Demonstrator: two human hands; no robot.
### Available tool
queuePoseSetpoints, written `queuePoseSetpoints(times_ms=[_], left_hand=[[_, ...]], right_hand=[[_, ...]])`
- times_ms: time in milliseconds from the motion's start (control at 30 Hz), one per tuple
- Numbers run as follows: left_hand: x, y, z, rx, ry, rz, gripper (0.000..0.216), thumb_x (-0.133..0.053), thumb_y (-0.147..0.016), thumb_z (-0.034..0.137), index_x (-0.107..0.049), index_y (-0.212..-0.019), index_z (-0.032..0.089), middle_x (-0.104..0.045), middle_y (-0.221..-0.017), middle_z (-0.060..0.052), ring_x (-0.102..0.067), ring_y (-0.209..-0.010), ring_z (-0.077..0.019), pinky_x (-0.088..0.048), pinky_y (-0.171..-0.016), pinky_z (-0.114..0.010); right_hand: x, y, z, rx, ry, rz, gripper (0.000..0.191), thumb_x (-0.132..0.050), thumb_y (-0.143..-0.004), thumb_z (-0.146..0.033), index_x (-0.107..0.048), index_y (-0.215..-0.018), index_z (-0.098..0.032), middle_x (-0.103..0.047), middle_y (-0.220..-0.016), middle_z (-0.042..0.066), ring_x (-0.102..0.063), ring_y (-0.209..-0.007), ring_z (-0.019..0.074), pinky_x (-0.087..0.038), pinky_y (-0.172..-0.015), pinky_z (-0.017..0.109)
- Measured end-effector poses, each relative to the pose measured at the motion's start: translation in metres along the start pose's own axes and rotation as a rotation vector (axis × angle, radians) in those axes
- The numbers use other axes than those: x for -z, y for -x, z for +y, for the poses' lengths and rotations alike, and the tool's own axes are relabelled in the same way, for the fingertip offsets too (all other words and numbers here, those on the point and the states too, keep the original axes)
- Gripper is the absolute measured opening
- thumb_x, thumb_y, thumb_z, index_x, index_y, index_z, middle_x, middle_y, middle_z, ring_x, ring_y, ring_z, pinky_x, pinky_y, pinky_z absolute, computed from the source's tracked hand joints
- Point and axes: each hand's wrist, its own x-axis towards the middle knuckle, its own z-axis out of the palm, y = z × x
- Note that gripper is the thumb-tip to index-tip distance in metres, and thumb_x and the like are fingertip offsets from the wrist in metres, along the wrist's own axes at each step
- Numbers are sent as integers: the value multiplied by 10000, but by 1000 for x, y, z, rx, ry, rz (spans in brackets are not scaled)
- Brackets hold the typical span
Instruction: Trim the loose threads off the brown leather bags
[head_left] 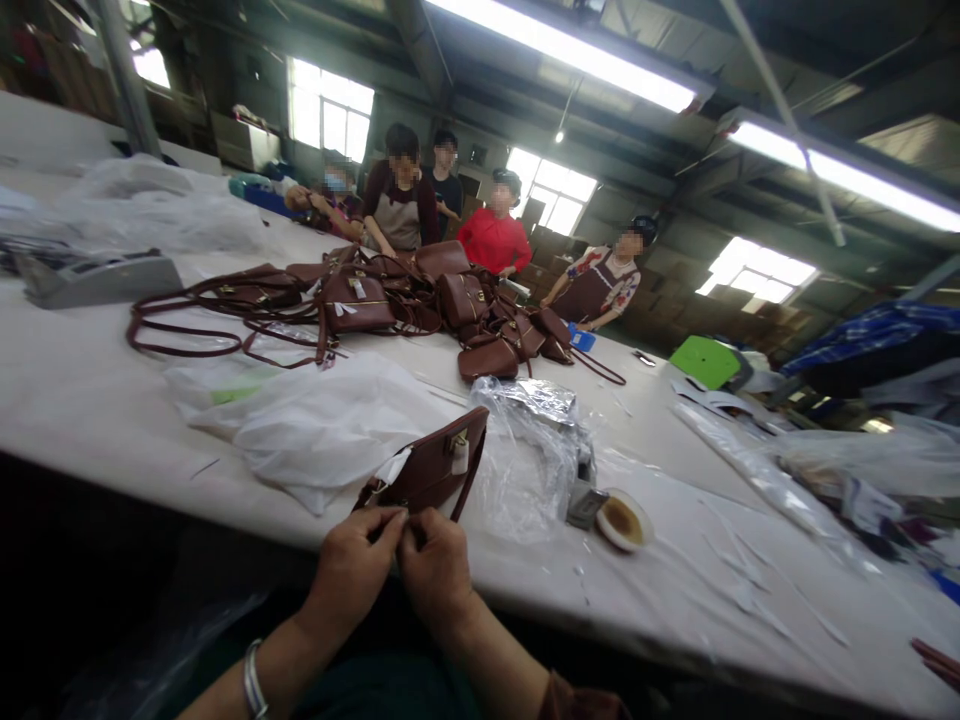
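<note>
Hands (354,562) at brown handbag (429,474) (white tag (460,456) unreadable)

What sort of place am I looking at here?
Probably a handbag workshop or factory floor: a heap of brown, leather-look handbags lies on a long, white-topped worktable, with a person in a beige apron and another in a brown apron at its far side.

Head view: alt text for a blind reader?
A person's left hand and right hand meet at the near side of a brown handbag on a pale table. Beyond lie white plastic and a pile of similar bags; five people are on the far side.
</note>
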Motion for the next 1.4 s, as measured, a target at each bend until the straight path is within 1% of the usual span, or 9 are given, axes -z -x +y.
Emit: queuePoseSetpoints(times_ms=[100,267,367,567,767,867,1033,1233,1400], left_hand=[[5,4,-7,5,59,-64,158,-707,-703,337,-775,-809,241,-755,-882,-38,-659,-871,-228,-467,-853,-264],[8,5,-21,300,60,2,314,-695,-706,447,-752,-851,174,-646,-547,6,-535,-523,-161,-406,-516,-249],[4,2,-22,346,104,-50,380,-690,-706,452,-752,-928,150,-665,-562,-5,-556,-540,-173,-405,-519,-258],[2,-5,-18,219,-25,-104,347,-689,-705,446,-772,-920,186,-770,-874,-62,-672,-822,-252,-477,-761,-310],[1,-14,-12,129,-154,-168,354,-606,-727,480,-768,-853,192,-769,-835,-50,-680,-811,-260,-485,-780,-330],[-1,-16,-9,116,-197,-165,322,-570,-740,455,-746,-792,190,-759,-777,-48,-678,-775,-248,-486,-755,-321],[-4,-12,-9,61,-365,-135,285,-500,-793,400,-697,-750,199,-739,-769,-58,-666,-772,-233,-467,-759,-315],[-15,-10,-12,-77,-540,-16,261,-441,-826,340,-644,-749,195,-717,-796,-91,-655,-790,-240,-454,-745,-322],[-10,-7,-14,-125,-485,-34,293,-433,-853,373,-654,-794,190,-720,-819,-89,-659,-801,-238,-461,-760,-323]], right_hand=[[-2,1,3,-64,-118,-6,217,-542,-835,-274,-656,-678,-176,-678,-651,40,-602,-603,154,-426,-585,237],[-4,1,3,-141,-159,-16,161,-588,-793,-240,-696,-696,-169,-691,-653,36,-615,-609,157,-439,-590,235],[-3,2,0,-104,-143,-25,175,-578,-815,-238,-709,-719,-171,-696,-668,36,-622,-620,153,-442,-605,231],[1,5,1,67,49,7,211,-520,-848,-188,-666,-696,-175,-684,-666,45,-629,-616,150,-432,-615,226],[-5,6,9,308,208,133,237,-455,-869,-154,-602,-684,-177,-656,-644,54,-626,-597,166,-418,-592,243],[-4,8,9,384,214,120,212,-450,-876,-162,-613,-741,-168,-661,-670,63,-636,-628,178,-434,-610,251],[7,12,7,281,37,53,186,-473,-869,-178,-658,-852,-174,-688,-759,59,-658,-706,181,-473,-674,253],[10,15,10,189,-130,27,209,-479,-865,-182,-687,-870,-178,-694,-773,52,-652,-712,175,-484,-689,255],[7,19,13,174,-134,21,214,-481,-843,-164,-694,-853,-174,-697,-766,59,-656,-714,184,-487,-692,265]])
